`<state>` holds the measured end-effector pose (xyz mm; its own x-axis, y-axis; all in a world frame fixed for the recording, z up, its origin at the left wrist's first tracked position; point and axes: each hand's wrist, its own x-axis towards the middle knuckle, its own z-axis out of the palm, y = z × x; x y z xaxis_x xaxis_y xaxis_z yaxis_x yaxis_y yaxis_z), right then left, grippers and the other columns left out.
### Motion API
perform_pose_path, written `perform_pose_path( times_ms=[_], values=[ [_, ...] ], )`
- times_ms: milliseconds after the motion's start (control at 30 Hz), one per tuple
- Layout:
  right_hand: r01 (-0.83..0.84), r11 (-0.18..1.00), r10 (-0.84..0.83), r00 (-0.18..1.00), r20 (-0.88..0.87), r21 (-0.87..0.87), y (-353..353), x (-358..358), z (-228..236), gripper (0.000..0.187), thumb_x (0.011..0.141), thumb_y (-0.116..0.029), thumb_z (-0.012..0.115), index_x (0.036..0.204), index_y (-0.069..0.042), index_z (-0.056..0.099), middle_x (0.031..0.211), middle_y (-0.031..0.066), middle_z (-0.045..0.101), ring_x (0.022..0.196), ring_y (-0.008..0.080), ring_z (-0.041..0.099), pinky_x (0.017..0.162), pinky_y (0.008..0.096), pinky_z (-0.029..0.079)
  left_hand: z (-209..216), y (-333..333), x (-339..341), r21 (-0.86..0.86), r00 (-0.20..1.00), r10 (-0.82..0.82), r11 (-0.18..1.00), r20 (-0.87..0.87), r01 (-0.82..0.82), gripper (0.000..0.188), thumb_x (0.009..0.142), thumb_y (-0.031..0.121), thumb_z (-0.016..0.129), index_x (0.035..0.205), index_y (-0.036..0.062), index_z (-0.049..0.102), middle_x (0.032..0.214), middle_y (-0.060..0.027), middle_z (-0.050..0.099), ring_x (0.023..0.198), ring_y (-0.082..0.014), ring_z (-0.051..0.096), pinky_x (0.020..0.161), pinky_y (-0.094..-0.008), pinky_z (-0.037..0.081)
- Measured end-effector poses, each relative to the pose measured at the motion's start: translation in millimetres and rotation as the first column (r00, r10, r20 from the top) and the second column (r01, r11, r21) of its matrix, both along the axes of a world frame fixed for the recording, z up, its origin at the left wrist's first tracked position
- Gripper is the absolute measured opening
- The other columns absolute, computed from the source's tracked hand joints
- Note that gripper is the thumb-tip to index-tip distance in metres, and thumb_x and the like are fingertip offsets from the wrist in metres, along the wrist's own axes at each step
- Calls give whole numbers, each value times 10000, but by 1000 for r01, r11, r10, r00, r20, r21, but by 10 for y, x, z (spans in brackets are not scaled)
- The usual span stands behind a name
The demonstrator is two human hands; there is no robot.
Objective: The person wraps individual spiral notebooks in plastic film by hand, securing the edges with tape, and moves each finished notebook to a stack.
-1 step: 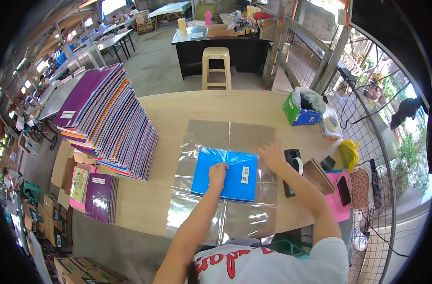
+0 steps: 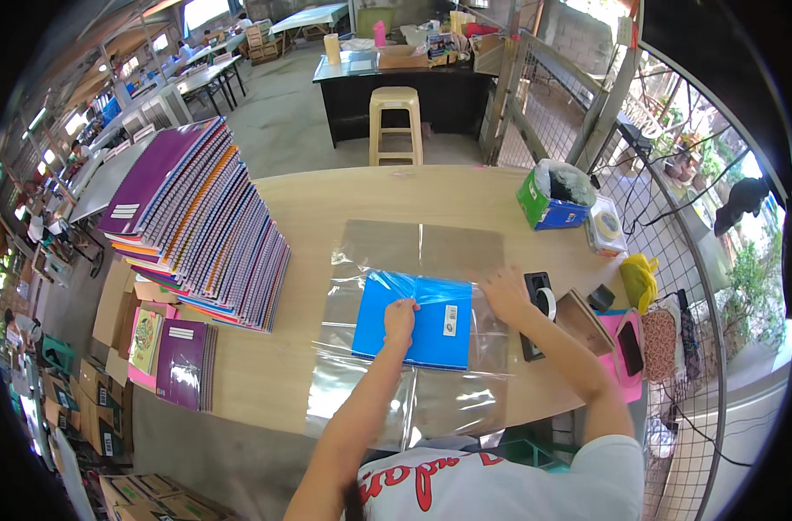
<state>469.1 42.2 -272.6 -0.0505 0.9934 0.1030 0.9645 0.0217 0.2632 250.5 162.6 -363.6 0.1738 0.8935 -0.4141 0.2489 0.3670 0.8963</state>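
A blue spiral notebook point(image 2: 435, 343) with a white barcode label lies on a large clear plastic sheet point(image 2: 457, 404) in the middle of the table. Part of the plastic is drawn over the notebook's far edge, with creases fanning out from my left hand point(image 2: 400, 321). That hand is closed, pinching the film against the cover. My right hand point(image 2: 505, 298) rests with fingers spread on the sheet, just right of the notebook's upper right corner. Beside its wrist stands a black tape dispenser point(image 2: 536, 317) with a roll of tape.
A tall stack of spiral notebooks point(image 2: 214, 234) rises at the left, with a purple notebook point(image 2: 181, 365) nearer me. To the right are a green-and-blue box point(image 2: 557, 208), a wooden box point(image 2: 578, 323), a yellow cloth point(image 2: 640, 282) and a phone point(image 2: 630, 347). Wire mesh borders the right side.
My right hand has shifted slightly toward me, its fingers still spread on the plastic. The left hand keeps its pinch in the same place.
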Motion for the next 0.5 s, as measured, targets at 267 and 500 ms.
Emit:
perform_pose_path(
  times_ms=[267,500],
  values=[
    [-11,968,161,790,-592,249,275,-1041,728,646,720,-551,768,1172,-103,659,1118,196,632,1092,397,587,938,493,471,98,-45,-200,-39,935,24,999,353,-11,205,866,187,607,791,17,692,811,-69,664,781,-157,546,750,-316,413],
    [-479,878,392,701,-595,14,1776,-2622,-41,393,739,-249,717,1120,-156,699,1062,121,677,1084,351,597,893,462,487,-537,185,-305,227,940,-159,970,303,91,223,896,246,605,876,42,694,791,-45,633,759,-124,537,666,-289,416]
  ],
)
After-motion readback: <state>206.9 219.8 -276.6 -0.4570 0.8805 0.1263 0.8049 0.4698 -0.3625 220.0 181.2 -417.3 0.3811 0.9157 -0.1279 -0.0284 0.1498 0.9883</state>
